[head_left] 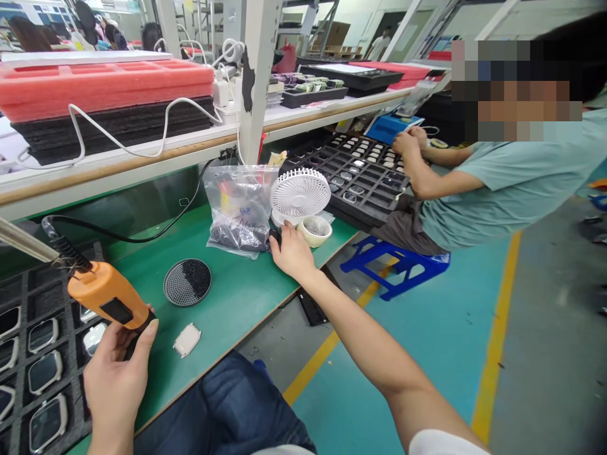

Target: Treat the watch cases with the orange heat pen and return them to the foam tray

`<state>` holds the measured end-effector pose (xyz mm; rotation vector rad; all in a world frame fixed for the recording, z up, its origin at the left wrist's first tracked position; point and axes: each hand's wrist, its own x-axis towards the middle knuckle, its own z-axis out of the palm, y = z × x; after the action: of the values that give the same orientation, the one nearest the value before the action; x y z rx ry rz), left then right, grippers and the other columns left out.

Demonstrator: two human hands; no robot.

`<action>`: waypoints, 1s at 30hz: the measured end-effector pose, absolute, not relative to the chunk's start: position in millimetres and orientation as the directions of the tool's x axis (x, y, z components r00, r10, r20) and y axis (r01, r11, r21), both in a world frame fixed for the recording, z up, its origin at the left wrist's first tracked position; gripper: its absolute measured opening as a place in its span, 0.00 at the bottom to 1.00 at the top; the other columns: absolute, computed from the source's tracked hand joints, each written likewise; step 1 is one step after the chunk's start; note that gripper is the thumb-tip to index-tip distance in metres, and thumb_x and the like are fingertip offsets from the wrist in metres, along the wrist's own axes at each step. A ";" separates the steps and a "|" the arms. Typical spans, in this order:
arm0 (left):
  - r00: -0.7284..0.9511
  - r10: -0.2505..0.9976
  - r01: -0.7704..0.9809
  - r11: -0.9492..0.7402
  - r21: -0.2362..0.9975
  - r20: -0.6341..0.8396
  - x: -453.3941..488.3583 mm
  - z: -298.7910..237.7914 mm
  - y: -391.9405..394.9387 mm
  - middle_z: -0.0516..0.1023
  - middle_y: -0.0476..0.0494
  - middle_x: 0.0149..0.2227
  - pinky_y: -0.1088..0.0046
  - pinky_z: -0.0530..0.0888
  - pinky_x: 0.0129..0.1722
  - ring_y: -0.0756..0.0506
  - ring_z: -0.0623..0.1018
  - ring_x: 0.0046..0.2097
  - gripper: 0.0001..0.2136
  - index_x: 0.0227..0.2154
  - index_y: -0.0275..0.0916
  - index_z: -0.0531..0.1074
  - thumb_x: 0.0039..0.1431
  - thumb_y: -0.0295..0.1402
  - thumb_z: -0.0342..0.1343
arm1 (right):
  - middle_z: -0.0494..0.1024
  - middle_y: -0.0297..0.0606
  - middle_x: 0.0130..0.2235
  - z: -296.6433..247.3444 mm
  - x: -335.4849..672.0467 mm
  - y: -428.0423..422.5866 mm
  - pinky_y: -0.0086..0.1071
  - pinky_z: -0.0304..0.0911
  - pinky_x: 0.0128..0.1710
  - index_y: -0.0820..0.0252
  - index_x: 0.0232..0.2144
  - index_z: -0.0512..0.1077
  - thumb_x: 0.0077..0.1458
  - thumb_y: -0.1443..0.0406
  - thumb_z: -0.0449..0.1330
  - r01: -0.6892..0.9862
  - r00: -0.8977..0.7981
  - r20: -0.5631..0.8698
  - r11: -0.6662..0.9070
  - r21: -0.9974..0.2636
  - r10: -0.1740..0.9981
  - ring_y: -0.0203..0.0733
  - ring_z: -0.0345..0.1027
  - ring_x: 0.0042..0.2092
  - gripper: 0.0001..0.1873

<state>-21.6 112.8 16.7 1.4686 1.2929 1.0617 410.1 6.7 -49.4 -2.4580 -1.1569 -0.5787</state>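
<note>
My left hand [118, 366] is closed round the dark lower end of an orange electric screwdriver [111, 297], which hangs tilted from a black cable. The tool's tip is hidden by my fingers. My right hand [291, 253] reaches across the bench to the base of a white fan [301, 194]. Its fingers are bent on a small dark thing [275, 236] that I cannot make out. Close by stand a small cream bowl [318, 240] of tiny metal pieces and a clear plastic bag [239, 218] with dark contents. Between my hands lie a pale watch-case-shaped part [188, 340] and a round dish [187, 282] of black bits.
At left, a black foam tray [78, 379] holds several watch-like frames. A co-worker [502, 183] sits at right beside another parts tray [336, 167] and a blue stool [396, 262]. Red foam trays [109, 85] and a white cable [118, 148] occupy the shelf above.
</note>
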 end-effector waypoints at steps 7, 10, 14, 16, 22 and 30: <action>0.092 0.995 0.252 -0.054 0.966 0.032 -23.4 13.7 114.5 0.90 0.38 0.56 0.44 0.78 0.75 0.31 0.90 0.57 0.32 0.56 0.42 0.84 0.54 0.57 0.78 | 0.77 0.48 0.69 -50.3 409.2 7.1 0.57 0.80 0.65 0.56 0.67 0.75 0.72 0.51 0.69 0.791 0.572 0.524 -0.594 -0.149 0.631 0.54 0.77 0.65 0.29; 0.082 0.996 0.261 -0.051 0.964 0.030 -22.8 16.3 113.6 0.90 0.38 0.55 0.45 0.78 0.74 0.32 0.90 0.55 0.33 0.55 0.42 0.85 0.53 0.58 0.78 | 0.78 0.48 0.69 -52.8 409.9 7.8 0.57 0.80 0.65 0.56 0.67 0.75 0.72 0.51 0.69 0.793 0.569 0.536 -0.589 -0.156 0.624 0.54 0.78 0.65 0.29; 0.082 0.996 0.254 -0.053 0.966 0.033 -22.2 16.2 113.3 0.90 0.38 0.54 0.45 0.78 0.74 0.32 0.90 0.55 0.33 0.55 0.42 0.85 0.53 0.58 0.78 | 0.78 0.48 0.69 -54.1 409.7 8.5 0.57 0.80 0.65 0.56 0.67 0.75 0.72 0.51 0.69 0.793 0.571 0.543 -0.586 -0.170 0.615 0.54 0.78 0.65 0.29; 0.084 0.996 0.256 -0.053 0.965 0.032 -22.5 14.3 113.7 0.90 0.38 0.54 0.46 0.78 0.74 0.33 0.90 0.55 0.33 0.55 0.42 0.85 0.53 0.59 0.78 | 0.78 0.48 0.68 -53.8 409.2 8.8 0.56 0.80 0.64 0.56 0.67 0.75 0.72 0.51 0.69 0.790 0.574 0.548 -0.586 -0.177 0.609 0.54 0.78 0.65 0.29; 0.091 0.995 0.243 -0.056 0.968 0.035 -25.3 8.6 115.0 0.90 0.38 0.56 0.46 0.77 0.75 0.33 0.90 0.56 0.34 0.57 0.42 0.84 0.54 0.59 0.78 | 0.77 0.48 0.69 -53.5 408.3 8.8 0.57 0.79 0.65 0.56 0.67 0.75 0.72 0.51 0.69 0.794 0.575 0.558 -0.572 -0.205 0.598 0.55 0.77 0.65 0.29; 0.097 0.995 0.248 -0.043 0.968 0.019 -21.8 10.3 114.6 0.90 0.39 0.56 0.45 0.77 0.75 0.32 0.89 0.57 0.35 0.57 0.43 0.84 0.52 0.60 0.78 | 0.78 0.48 0.69 -49.9 405.9 7.1 0.57 0.80 0.65 0.56 0.67 0.75 0.72 0.51 0.69 0.793 0.588 0.552 -0.554 -0.252 0.591 0.54 0.77 0.65 0.29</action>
<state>-21.8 114.6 10.3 1.4590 1.3045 1.0314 405.9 7.1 -49.9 -2.3393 -1.1024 -0.5648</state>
